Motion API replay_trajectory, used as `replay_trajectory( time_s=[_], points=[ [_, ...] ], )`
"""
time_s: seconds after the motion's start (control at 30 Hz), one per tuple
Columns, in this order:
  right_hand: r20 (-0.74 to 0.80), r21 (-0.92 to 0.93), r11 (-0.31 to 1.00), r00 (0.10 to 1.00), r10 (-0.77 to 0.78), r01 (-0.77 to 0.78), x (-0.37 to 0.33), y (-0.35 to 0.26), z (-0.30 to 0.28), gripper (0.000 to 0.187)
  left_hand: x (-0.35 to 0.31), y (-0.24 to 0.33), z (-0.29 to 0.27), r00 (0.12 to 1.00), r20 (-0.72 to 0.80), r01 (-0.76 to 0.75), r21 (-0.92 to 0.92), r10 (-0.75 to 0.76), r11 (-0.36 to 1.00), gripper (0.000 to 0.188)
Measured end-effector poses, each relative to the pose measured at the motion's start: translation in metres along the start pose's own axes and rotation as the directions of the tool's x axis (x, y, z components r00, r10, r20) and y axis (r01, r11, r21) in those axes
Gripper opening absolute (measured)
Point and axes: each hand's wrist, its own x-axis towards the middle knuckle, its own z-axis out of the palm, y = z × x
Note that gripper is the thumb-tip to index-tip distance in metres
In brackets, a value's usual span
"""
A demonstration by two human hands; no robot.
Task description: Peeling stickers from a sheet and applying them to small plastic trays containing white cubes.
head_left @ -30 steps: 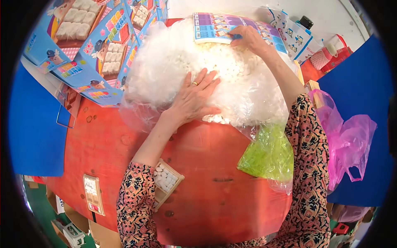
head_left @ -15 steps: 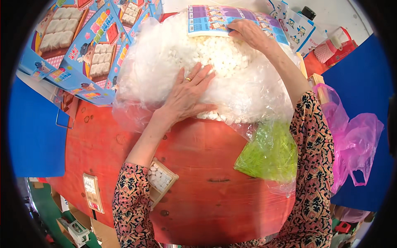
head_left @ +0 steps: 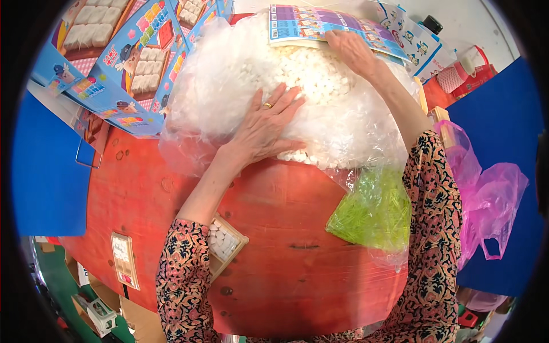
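Note:
My left hand (head_left: 263, 126), a ring on one finger, lies flat with fingers spread on a large clear plastic bag (head_left: 209, 97). Small white pieces (head_left: 314, 68) fill the bag and show at its middle and front edge. My right hand (head_left: 351, 52) reaches to the far side, its fingers bent and closed on the near edge of colourful printed sheets (head_left: 309, 24) lying on the bag. The fingertips are partly hidden. Below my right forearm, a clear bag of thin bright green sticks (head_left: 374, 211) rests on the red table (head_left: 274, 268).
Blue printed boxes (head_left: 134, 68) stand at the far left. Beside my left sleeve is a small wooden tray of white pieces (head_left: 225, 240), with a similar wooden frame (head_left: 124, 260) farther left. Pink plastic bags (head_left: 494, 194) hang at the right. A printed paper bag (head_left: 414, 37) stands behind.
My right hand's fingers have curled in closer at the edge of the printed sheets. My left hand stays nearly where it was on the bag. The whole view has shifted slightly.

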Motion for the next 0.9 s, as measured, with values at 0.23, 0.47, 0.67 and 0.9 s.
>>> replay_trajectory(
  time_s=[0.23, 0.47, 0.67, 0.9],
  points=[
    [-0.284, -0.114, 0.993, 0.959, -0.007, -0.027, 0.0, 0.018, -0.035, 0.015, 0.0, 0.001, 0.0, 1.0, -0.012, -0.005, 0.045, 0.006, 0.999, 0.08],
    [-0.494, -0.051, 0.996, 0.869, 0.041, -0.076, -0.002, 0.036, -0.091, 0.012, 0.001, 0.009, -0.004, 1.0, 0.023, 0.011, 0.133, -0.014, 0.991, 0.08],
    [-0.645, 0.198, 0.973, 0.731, 0.223, -0.123, -0.012, 0.041, -0.153, 0.008, 0.011, 0.022, -0.043, 0.973, 0.194, 0.124, 0.023, -0.126, 0.992, 0.087],
    [-0.75, 0.354, 0.929, 0.559, 0.353, -0.111, -0.037, 0.02, -0.252, 0.003, -0.01, 0.042, -0.114, 0.864, 0.107, 0.382, -0.776, -0.493, 0.501, 0.09]
  ],
)
